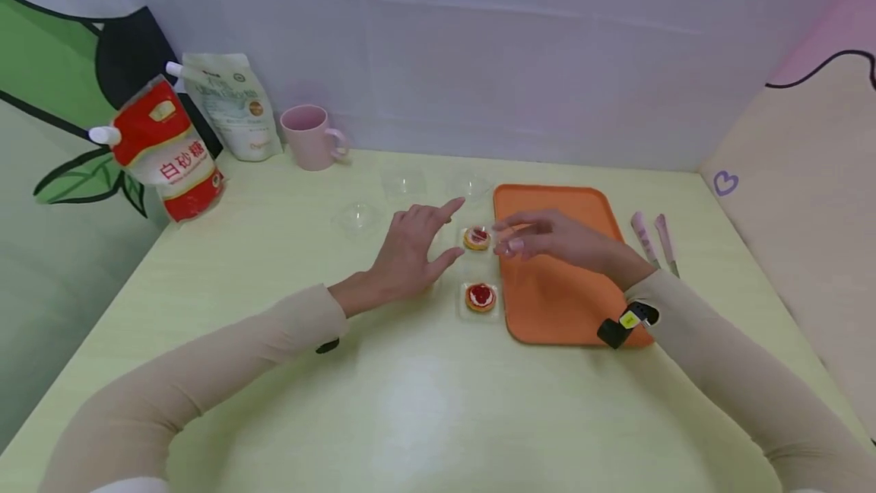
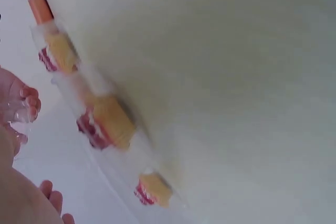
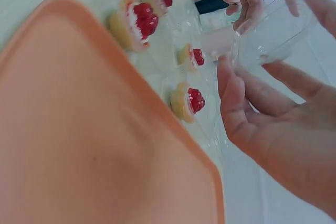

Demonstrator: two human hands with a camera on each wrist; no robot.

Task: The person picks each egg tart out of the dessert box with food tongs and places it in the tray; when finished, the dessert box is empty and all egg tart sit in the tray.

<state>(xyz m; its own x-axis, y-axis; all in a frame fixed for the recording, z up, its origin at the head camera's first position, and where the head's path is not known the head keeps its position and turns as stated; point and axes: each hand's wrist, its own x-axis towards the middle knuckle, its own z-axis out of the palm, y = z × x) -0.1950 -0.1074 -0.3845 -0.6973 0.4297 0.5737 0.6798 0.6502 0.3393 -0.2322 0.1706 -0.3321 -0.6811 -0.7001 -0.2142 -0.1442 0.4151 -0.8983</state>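
Note:
My right hand [image 1: 554, 238] pinches a clear plastic lid [image 3: 268, 43] between thumb and fingers, above the orange tray's left edge. The left hand [image 1: 414, 249] hovers opposite with fingers and thumb spread; whether it touches the lid I cannot tell. Between the hands sits a small fruit tart [image 1: 477, 238] on a clear base. Nearer to me is another red-topped tart [image 1: 481, 297] on its own base [image 1: 472, 315]. The right wrist view shows several tarts, such as one tart [image 3: 183, 102] beside the tray; in the head view the left hand hides some.
The orange tray [image 1: 564, 318] lies to the right, with two pink-handled utensils [image 1: 643, 234] beyond it. Clear domed lids [image 1: 404, 185] stand behind the left hand. A pink mug [image 1: 306, 139], a red sugar bag [image 1: 174, 162] and a pale pouch [image 1: 236, 109] stand back left.

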